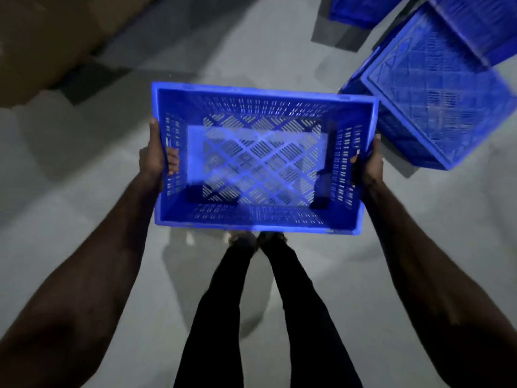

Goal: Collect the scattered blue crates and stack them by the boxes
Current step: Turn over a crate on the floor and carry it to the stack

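Note:
I hold an empty blue crate (260, 219) in front of me, its open top facing up and its lattice floor visible. My left hand (152, 159) grips the left side wall, with fingers poking through the handle slot. On the right side wall sits my right hand (370, 161), gripping the same way. The crate hangs above the grey floor, in front of my legs. More blue crates lie to the right: one overturned crate (436, 91) with its lattice bottom showing, another crate (481, 26) resting on it, and a third (361, 8) at the top edge.
Brown cardboard boxes (47, 37) fill the upper left corner. The grey floor (84, 152) stretches between the boxes and the crates. My legs in dark trousers (251, 303) stand below the held crate. The scene is dim and slightly blurred.

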Motion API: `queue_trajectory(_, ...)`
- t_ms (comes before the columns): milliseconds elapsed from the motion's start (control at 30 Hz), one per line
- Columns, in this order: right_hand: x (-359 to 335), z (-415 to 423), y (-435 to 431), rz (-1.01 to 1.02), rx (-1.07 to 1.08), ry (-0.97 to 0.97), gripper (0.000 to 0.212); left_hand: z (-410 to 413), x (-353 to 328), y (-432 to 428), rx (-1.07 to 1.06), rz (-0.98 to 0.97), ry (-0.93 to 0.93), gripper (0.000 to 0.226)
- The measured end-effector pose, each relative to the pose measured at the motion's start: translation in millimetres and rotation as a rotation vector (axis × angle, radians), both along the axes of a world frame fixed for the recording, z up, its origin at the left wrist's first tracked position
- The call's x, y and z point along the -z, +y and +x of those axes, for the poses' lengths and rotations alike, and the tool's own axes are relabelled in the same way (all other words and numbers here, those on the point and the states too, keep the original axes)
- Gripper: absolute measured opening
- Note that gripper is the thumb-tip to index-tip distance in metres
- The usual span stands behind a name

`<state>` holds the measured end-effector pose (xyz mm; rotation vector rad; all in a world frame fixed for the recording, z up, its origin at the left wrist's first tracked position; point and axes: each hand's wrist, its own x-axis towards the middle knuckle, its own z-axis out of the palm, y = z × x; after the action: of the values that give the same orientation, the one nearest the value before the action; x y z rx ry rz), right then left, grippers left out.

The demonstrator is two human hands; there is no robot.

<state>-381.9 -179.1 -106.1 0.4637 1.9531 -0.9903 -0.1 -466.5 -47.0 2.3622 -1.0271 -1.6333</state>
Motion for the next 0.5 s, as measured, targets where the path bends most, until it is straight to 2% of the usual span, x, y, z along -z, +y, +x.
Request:
queue_trajectory(133,-133.8,8.8,8.5,-0.012,0.004,0.042,0.095,-5.1,-116.7,9.6,-0.010,-0.095,0.010,0.085)
queue_trajectory(233,-221.5,23.2,12.6,-0.027,-0.012,0.050,0.081,-2.4,-186.9,20.1,-0.015,-0.138,0.049,0.085)
queue_trajectory(333,-292.9,33.0,18.5,-0.076,0.025,0.089,0.074,2.8,-248.1,34.8,-0.028,-0.176,0.099,0.084)
queue_trajectory(500,-385.0,47.4,40.8,-0.129,0.045,0.183,0.076,22.2,-321.3,56.8,-0.006,-0.213,0.139,0.086)
